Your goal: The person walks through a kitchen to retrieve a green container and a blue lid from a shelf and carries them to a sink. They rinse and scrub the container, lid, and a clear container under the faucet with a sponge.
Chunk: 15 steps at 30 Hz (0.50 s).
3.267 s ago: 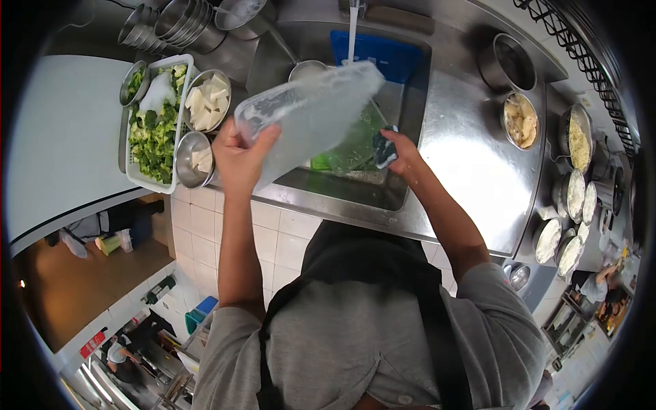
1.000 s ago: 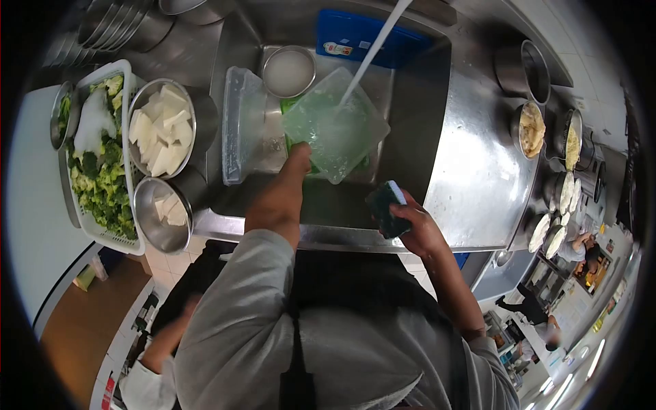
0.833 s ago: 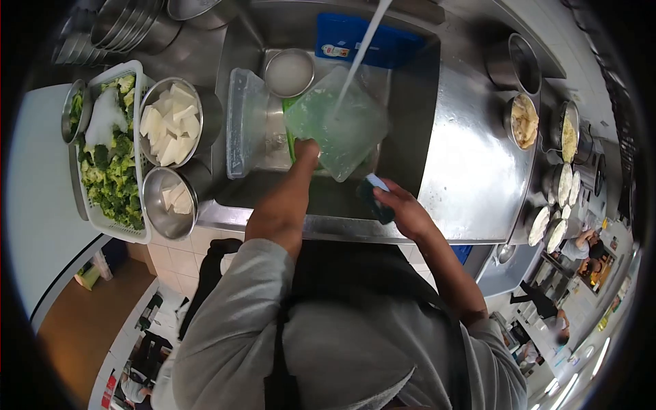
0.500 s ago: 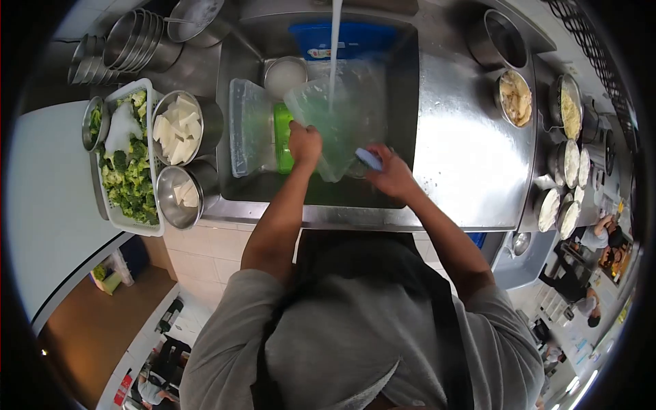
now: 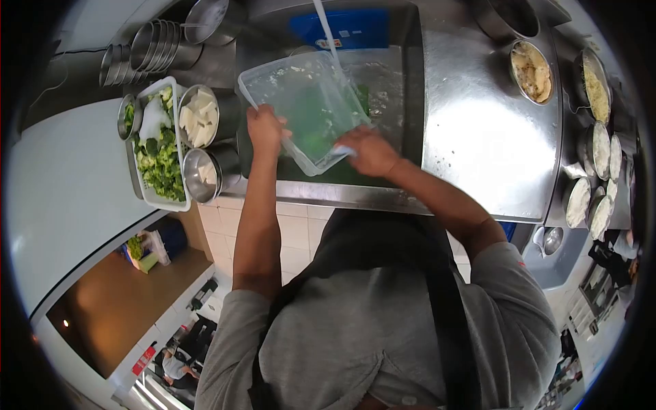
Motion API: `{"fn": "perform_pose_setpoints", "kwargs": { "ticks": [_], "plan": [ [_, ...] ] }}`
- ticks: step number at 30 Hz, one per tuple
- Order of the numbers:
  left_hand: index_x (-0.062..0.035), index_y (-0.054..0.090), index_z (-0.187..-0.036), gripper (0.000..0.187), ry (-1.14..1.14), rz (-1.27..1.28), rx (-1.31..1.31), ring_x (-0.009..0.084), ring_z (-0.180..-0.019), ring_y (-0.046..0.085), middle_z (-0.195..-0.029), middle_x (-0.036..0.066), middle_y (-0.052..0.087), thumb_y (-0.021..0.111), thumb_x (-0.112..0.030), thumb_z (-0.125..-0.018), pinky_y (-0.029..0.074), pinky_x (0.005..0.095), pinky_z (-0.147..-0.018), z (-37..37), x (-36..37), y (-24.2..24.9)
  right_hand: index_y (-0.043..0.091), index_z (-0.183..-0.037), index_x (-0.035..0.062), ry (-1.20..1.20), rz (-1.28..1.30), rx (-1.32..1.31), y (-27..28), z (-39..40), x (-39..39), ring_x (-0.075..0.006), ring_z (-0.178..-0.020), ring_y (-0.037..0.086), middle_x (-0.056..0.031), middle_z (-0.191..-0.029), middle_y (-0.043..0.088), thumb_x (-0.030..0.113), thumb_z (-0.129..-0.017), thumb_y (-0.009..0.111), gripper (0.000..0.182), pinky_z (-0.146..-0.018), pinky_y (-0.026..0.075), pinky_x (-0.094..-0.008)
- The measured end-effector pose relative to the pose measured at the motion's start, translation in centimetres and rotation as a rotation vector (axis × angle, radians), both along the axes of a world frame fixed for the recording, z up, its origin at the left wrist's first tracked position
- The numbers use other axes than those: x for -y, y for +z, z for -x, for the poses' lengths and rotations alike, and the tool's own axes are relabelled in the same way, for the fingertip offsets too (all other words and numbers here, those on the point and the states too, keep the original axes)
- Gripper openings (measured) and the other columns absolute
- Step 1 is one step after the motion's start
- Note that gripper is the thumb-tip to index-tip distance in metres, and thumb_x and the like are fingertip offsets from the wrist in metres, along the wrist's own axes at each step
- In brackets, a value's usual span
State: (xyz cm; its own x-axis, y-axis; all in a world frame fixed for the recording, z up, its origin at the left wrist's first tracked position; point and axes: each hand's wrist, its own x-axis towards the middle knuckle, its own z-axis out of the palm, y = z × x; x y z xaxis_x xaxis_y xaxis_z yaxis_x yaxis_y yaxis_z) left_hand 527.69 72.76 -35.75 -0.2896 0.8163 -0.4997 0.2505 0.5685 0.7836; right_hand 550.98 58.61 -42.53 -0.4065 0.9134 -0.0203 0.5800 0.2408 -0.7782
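A clear plastic container (image 5: 307, 102) is tilted over the metal sink (image 5: 415, 102), with white bits on its walls. My left hand (image 5: 266, 130) is closed on its near left rim. My right hand (image 5: 371, 152) is at its near right corner, closed around a pale blue-white scrubber (image 5: 346, 149) that is partly hidden by the fingers. A stream of water (image 5: 324, 26) falls at the container's far right edge. Something green shows blurred through and beyond the container.
A blue container (image 5: 355, 29) stands at the sink's far wall. On the left are a white basket of broccoli (image 5: 164, 164), a pot of white pieces (image 5: 199, 117) and stacked metal bowls (image 5: 154, 46). Several filled bowls, one with yellowish food (image 5: 531, 72), stand on the right.
The clear container has been lifted and turned, its opening now more towards me. My left hand has moved left to its rim; my right hand has moved left with the scrubber to its corner.
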Motion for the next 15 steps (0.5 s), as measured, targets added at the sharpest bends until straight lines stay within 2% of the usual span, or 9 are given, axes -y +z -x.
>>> {"fn": "perform_pose_setpoints", "kwargs": {
  "ticks": [1,4,6,7,9,10,11,13,15],
  "plan": [
    [0.0004,0.054,-0.112,0.032,0.029,0.014,0.070,0.0303,-0.055,0.065,-0.085,0.022,0.066,0.050,-0.025,-0.093,0.055,0.0418,-0.051,0.4,-0.1,0.1,0.069,-0.120,0.0157,-0.014,-0.001,0.029,-2.6,-1.7,0.2,-0.0368,-0.113,0.060,-0.0077,-0.123,0.069,0.005,-0.075,0.068,0.047,-0.105,0.045,-0.0466],
    [-0.0003,0.054,-0.112,0.032,0.040,-0.011,0.067,0.0273,-0.061,0.064,-0.085,0.019,0.065,0.053,-0.025,-0.092,0.053,0.0393,-0.047,-0.1,0.4,0.8,0.069,-0.118,0.0140,-0.011,-0.041,0.015,-3.2,-1.9,0.9,-0.0354,-0.112,0.062,-0.0091,-0.119,0.071,0.005,-0.075,0.069,0.044,-0.104,0.046,-0.0467],
    [0.0002,0.053,-0.111,0.032,-0.008,-0.061,0.019,0.0263,-0.064,0.064,-0.085,0.017,0.064,0.054,-0.025,-0.091,0.053,0.0385,-0.045,-0.7,0.8,0.4,0.069,-0.118,0.0126,0.031,-0.038,-0.015,0.2,-0.5,1.3,-0.0347,-0.113,0.062,-0.0103,-0.117,0.071,0.006,-0.076,0.070,0.043,-0.105,0.046,-0.0454],
    [0.0005,0.053,-0.111,0.032,-0.033,-0.082,-0.002,0.0258,-0.066,0.064,-0.085,0.016,0.064,0.054,-0.025,-0.091,0.052,0.0381,-0.044,-1.2,1.2,0.2,0.069,-0.118,0.0118,0.062,-0.014,-0.025,4.1,1.3,1.2,-0.0345,-0.114,0.062,-0.0108,-0.118,0.071,0.006,-0.077,0.070,0.042,-0.106,0.045,-0.0440],
    [-0.0004,0.051,-0.115,0.034,-0.059,-0.099,-0.023,0.0256,-0.055,0.058,-0.081,0.017,0.064,0.053,-0.024,-0.091,0.051,0.0375,-0.042,-2.0,1.2,0.2,0.069,-0.118,0.0109,0.061,-0.008,-0.037,6.4,2.0,1.3,-0.0344,-0.115,0.062,-0.0114,-0.117,0.071,0.007,-0.078,0.071,0.040,-0.106,0.046,-0.0427],
    [-0.0008,0.050,-0.117,0.034,-0.073,-0.110,-0.035,0.0255,-0.049,0.054,-0.079,0.017,0.064,0.053,-0.024,-0.091,0.050,0.0371,-0.041,-2.3,1.0,0.3,0.069,-0.118,0.0108,0.030,-0.021,-0.041,6.3,2.0,1.5,-0.0345,-0.115,0.062,-0.0116,-0.117,0.071,0.007,-0.078,0.071,0.040,-0.106,0.046,-0.0428],
    [-0.0001,0.051,-0.115,0.034,-0.075,-0.073,0.029,0.0254,-0.055,0.058,-0.081,0.016,0.063,0.053,-0.024,-0.091,0.051,0.0372,-0.042,-2.1,0.8,0.5,0.069,-0.117,0.0107,0.001,-0.032,-0.047,5.9,2.0,1.7,-0.0346,-0.115,0.062,-0.0117,-0.117,0.071,0.008,-0.078,0.071,0.040,-0.105,0.047,-0.0429],
    [0.0012,0.053,-0.112,0.033,-0.071,0.003,0.155,0.0253,-0.066,0.064,-0.084,0.014,0.062,0.054,-0.024,-0.091,0.053,0.0375,-0.045,-0.6,0.1,1.1,0.069,-0.117,0.0107,-0.032,-0.004,0.088,1.9,-0.5,1.7,-0.0356,-0.112,0.063,-0.0118,-0.115,0.071,0.010,-0.079,0.071,0.038,-0.103,0.047,-0.0439],
    [0.0015,0.053,-0.116,0.036,-0.118,0.033,0.172,0.0260,-0.068,0.065,-0.088,0.014,0.062,0.056,-0.026,-0.092,0.052,0.0365,-0.044,0.4,-0.7,1.6,0.069,-0.116,0.0106,-0.026,0.020,0.206,-0.6,-2.6,2.3,-0.0363,-0.109,0.064,-0.0123,-0.113,0.071,0.012,-0.079,0.071,0.037,-0.101,0.048,-0.0449]
  ]
}}
